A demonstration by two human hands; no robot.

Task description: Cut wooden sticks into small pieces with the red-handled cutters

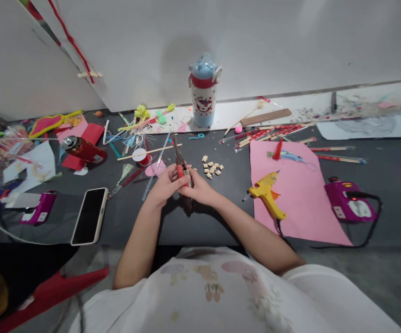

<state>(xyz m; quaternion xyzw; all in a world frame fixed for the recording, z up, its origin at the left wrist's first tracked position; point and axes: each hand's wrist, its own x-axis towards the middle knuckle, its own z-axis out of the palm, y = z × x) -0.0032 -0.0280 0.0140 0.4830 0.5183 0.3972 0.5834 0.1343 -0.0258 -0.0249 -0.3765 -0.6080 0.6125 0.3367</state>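
Both my hands meet over the dark table in front of me. My left hand [166, 185] and my right hand [200, 188] are closed around a pair of pliers [180, 163] with red handles; its metal jaws point away from me. Just beyond the jaws lie several small wooden blocks [211, 168] in a loose pile. A thin wooden stick [152, 152] lies to the left of the pliers. What the jaws grip, if anything, is too small to make out.
A yellow glue gun [267, 193] lies on a pink sheet [297, 194] at right, beside a purple device [349, 203]. A phone [90, 215] and a red can [82, 149] are at left. A blue bottle [203, 90] stands at the back wall, near red-and-wood sticks [273, 134].
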